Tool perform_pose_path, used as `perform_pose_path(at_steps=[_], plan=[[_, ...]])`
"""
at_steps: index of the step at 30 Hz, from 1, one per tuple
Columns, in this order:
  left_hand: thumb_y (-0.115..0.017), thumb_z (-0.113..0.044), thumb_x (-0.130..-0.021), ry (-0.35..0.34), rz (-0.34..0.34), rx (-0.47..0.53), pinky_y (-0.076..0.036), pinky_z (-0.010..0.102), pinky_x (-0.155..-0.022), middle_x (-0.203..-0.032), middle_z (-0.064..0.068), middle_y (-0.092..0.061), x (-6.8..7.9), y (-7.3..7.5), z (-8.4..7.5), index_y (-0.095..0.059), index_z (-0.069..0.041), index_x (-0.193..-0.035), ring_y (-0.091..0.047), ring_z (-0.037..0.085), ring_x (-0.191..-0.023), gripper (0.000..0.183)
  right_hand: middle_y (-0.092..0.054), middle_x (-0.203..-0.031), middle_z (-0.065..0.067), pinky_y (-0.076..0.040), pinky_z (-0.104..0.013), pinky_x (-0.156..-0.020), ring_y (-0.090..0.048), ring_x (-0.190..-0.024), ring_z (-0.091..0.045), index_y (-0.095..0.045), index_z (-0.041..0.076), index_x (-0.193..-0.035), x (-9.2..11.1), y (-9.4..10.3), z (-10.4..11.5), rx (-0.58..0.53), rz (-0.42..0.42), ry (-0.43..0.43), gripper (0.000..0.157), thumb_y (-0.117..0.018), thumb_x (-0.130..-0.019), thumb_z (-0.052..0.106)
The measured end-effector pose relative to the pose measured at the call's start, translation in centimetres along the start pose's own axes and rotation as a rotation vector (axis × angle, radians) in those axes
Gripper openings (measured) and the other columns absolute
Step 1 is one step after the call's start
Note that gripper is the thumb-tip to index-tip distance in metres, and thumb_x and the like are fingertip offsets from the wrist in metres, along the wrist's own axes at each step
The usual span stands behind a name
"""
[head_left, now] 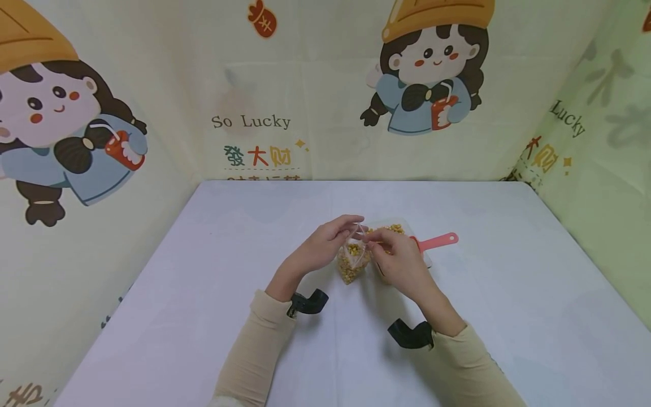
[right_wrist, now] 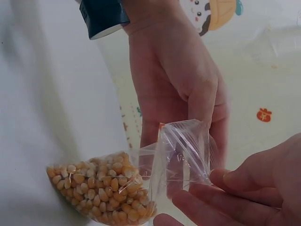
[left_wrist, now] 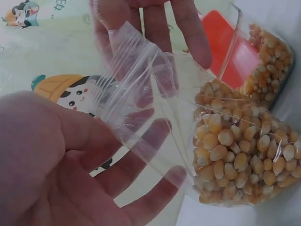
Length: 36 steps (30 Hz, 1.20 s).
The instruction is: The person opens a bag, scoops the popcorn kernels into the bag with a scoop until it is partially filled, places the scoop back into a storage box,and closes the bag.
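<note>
A clear plastic bag with corn kernels in its lower part hangs between the two hands. At its gathered top, my left hand pinches the film by thumb and finger, other fingers spread behind the bag. From the other side my right hand pinches the top edge between thumb and fingertips. The left wrist view shows the kernels bunched below the creased, narrowed neck. In the right wrist view the bag's upper film stretches between both hands. Whether the mouth is sealed, I cannot tell.
Behind the right hand stands a clear container holding loose kernels. A red scoop lies in it, its pink-red handle sticking out to the right. The white table meets printed cloth walls at back and sides.
</note>
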<state>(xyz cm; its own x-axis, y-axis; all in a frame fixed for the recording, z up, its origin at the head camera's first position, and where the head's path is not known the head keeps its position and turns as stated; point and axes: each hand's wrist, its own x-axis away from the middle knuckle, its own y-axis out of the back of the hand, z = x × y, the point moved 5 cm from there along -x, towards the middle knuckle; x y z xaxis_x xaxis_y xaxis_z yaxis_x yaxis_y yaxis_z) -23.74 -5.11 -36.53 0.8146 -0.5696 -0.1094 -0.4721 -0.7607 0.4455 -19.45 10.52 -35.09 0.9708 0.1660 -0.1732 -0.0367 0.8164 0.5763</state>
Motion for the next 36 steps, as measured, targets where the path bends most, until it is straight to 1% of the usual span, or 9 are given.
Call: perform_pose_path(at_steps=[5,12,17,20,23,26,30,33,36], plan=[[-0.047,-0.013,-0.105,-0.029,-0.060,-0.070,-0.051,0.036,-0.100,-0.125,0.005,-0.066,-0.1,0.2,0.0,-0.055,-0.013,-0.136,-0.063,0.019,-0.118,0.032,-0.070,-0.116,-0.010,-0.054,-0.031,-0.074,-0.065,-0.099,-0.024,-0.072,0.008,-0.110,0.0,-0.1,0.0,-0.020,0.022,0.008,0.019,-0.057,-0.098,0.011],[-0.060,-0.016,-0.099,-0.027,-0.166,-0.146,-0.055,0.032,-0.091,-0.106,-0.002,-0.071,-0.1,0.6,0.2,-0.065,-0.015,-0.107,-0.068,0.014,-0.105,0.009,-0.071,-0.113,-0.007,-0.057,-0.038,-0.082,-0.065,-0.100,-0.023,-0.072,0.009,-0.108,0.0,-0.2,0.1,-0.033,0.040,0.029,0.018,-0.057,-0.098,0.012],[-0.065,-0.018,-0.096,-0.059,-0.258,-0.222,-0.055,0.032,-0.089,-0.097,-0.004,-0.073,0.0,1.0,-0.1,-0.067,-0.015,-0.100,-0.069,0.013,-0.101,0.005,-0.072,-0.111,-0.006,-0.057,-0.042,-0.086,-0.067,-0.102,-0.023,-0.072,0.010,-0.108,0.0,-0.2,0.1,-0.035,0.044,0.031,0.016,-0.061,-0.097,0.015],[-0.065,-0.018,-0.096,-0.059,-0.311,-0.250,-0.055,0.032,-0.087,-0.094,-0.005,-0.073,0.2,1.4,-0.4,-0.067,-0.016,-0.097,-0.069,0.011,-0.098,0.004,-0.072,-0.109,-0.004,-0.057,-0.043,-0.087,-0.069,-0.102,-0.023,-0.071,0.012,-0.107,0.0,-0.1,0.1,-0.019,0.045,0.016,0.017,-0.066,-0.095,0.023],[-0.064,-0.019,-0.096,-0.035,-0.353,-0.257,-0.055,0.032,-0.086,-0.091,-0.006,-0.073,0.3,1.6,-0.5,-0.067,-0.016,-0.097,-0.068,0.008,-0.095,0.004,-0.071,-0.109,-0.002,-0.057,-0.041,-0.085,-0.069,-0.103,-0.021,-0.068,0.014,-0.106,0.1,-0.1,-0.1,-0.003,0.067,-0.022,0.027,-0.071,-0.091,0.036],[-0.063,-0.020,-0.097,-0.012,-0.395,-0.260,-0.056,0.033,-0.085,-0.090,-0.004,-0.074,0.5,1.7,-0.7,-0.067,-0.015,-0.097,-0.068,0.008,-0.091,0.006,-0.069,-0.112,-0.003,-0.058,-0.038,-0.081,-0.069,-0.104,-0.022,-0.065,0.013,-0.110,0.2,-0.3,-0.2,0.014,0.108,-0.045,0.044,-0.076,-0.085,0.047],[-0.063,-0.020,-0.097,0.012,-0.453,-0.260,-0.055,0.034,-0.081,-0.090,0.003,-0.076,0.7,2.0,-1.1,-0.067,-0.013,-0.097,-0.070,0.013,-0.090,0.008,-0.068,-0.116,-0.007,-0.059,-0.035,-0.078,-0.068,-0.104,-0.025,-0.061,0.010,-0.117,0.3,-0.5,0.0,0.059,0.143,-0.014,0.054,-0.080,-0.081,0.045],[-0.063,-0.021,-0.096,0.016,-0.499,-0.263,-0.054,0.034,-0.078,-0.089,0.005,-0.076,0.8,2.1,-1.3,-0.066,-0.012,-0.097,-0.069,0.014,-0.088,0.009,-0.069,-0.109,-0.008,-0.059,-0.035,-0.077,-0.069,-0.098,-0.024,-0.063,0.008,-0.112,0.3,-0.4,0.5,0.118,0.107,0.064,0.040,-0.080,-0.084,0.031],[-0.064,-0.022,-0.096,0.006,-0.538,-0.266,-0.055,0.033,-0.077,-0.087,0.004,-0.075,0.9,2.4,-1.6,-0.067,-0.011,-0.097,-0.069,0.014,-0.084,0.011,-0.071,-0.100,-0.008,-0.059,-0.037,-0.077,-0.069,-0.090,-0.023,-0.067,0.007,-0.101,0.3,0.1,1.0,0.178,0.026,0.149,0.021,-0.077,-0.087,0.018]])
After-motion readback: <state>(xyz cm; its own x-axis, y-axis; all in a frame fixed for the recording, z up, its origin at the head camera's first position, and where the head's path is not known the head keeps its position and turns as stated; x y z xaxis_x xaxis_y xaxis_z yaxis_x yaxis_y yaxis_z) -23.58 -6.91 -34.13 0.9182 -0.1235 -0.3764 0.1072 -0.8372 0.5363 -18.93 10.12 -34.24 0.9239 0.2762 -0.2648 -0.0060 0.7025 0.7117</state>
